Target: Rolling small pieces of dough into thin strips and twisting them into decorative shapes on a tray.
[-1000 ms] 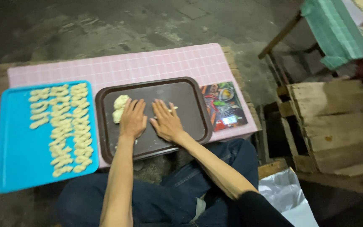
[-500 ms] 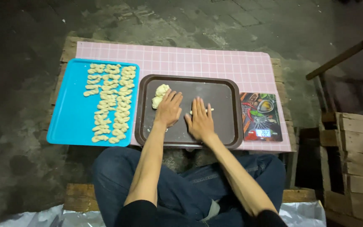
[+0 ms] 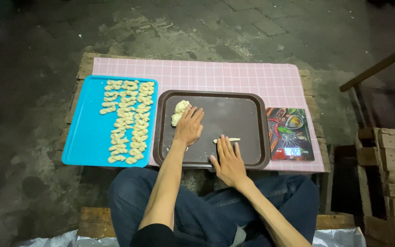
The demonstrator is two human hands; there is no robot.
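The left hand (image 3: 189,127) is lying flat and open on the brown tray (image 3: 252,155), its fingertips touching the lump of dough (image 3: 179,112) at the tray's far left. The right hand (image 3: 228,160) is resting open, fingers spread, seemingly just touching a thin dough strip (image 3: 228,140). Shaped dough pieces (image 3: 126,120) are filling the blue tray (image 3: 85,146) alongside.
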